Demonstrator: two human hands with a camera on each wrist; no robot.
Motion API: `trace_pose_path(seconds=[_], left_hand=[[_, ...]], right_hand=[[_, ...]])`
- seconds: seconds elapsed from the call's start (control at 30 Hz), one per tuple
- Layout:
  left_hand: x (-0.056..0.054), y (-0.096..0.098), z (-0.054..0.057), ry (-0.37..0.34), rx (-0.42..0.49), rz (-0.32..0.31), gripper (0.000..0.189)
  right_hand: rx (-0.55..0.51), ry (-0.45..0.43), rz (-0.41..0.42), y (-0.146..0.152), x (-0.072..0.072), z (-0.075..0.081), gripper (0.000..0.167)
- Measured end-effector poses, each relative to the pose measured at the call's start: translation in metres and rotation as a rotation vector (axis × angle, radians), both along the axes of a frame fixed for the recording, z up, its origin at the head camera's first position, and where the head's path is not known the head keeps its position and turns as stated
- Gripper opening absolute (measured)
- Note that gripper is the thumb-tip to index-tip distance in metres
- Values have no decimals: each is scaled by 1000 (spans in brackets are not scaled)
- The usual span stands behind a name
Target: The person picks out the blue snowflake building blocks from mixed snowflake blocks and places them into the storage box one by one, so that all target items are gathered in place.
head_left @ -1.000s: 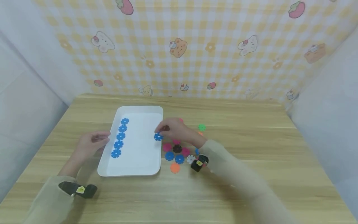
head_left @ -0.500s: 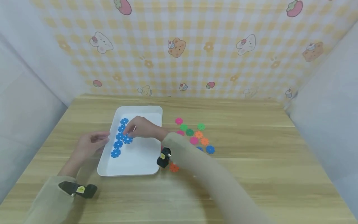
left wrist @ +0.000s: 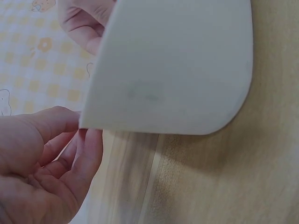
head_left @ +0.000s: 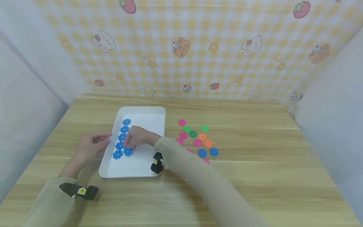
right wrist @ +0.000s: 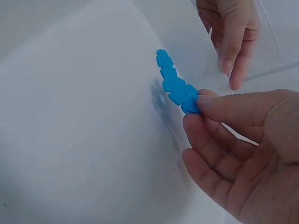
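A shallow white tray (head_left: 141, 164) lies on the table, its left rim pinched between the thumb and fingers of my left hand (head_left: 89, 146); the left wrist view shows this grip on the tray's edge (left wrist: 173, 112). Over the tray, my right hand (head_left: 139, 137) pinches a blue snowflake disc (head_left: 128, 151) between thumb and index finger. That disc sits low, beside the bottom of a column of several blue snowflake discs (head_left: 117, 154) along the tray's left side. In the right wrist view, blue discs (right wrist: 177, 88) overlap in line at my right fingertips.
Right of the tray, loose snowflake discs in pink (head_left: 197, 142), green (head_left: 193, 134), orange (head_left: 208, 143) and blue (head_left: 214, 151) lie scattered on the wooden table (head_left: 269, 176). My right sleeve (head_left: 195, 173) covers part of that area. A checked cloth (head_left: 181, 69) hangs behind.
My right hand has carried a blue disc from the tray's right edge leftward to the column, then slightly toward the near end. The left hand stays at the rim.
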State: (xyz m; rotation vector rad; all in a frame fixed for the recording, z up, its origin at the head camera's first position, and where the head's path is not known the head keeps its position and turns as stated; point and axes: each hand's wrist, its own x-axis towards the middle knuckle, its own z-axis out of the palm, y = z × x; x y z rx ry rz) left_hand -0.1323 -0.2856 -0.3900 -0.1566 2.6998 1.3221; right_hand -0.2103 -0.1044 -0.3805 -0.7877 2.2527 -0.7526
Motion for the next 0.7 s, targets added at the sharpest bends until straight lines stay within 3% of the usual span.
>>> trace_pose_path(seconds=[0.23,0.43,0.7], left_hand=[[1,2,3,7,1,-2,43],[4,3,6,17,18,-15,42],[3,3,4,5,23,-10,43]], right_hand=[[104,39,-5,-1,2,-4,11],[101,61,71,0,4,-3,13],[123,66,44,-1,5,-3,12]])
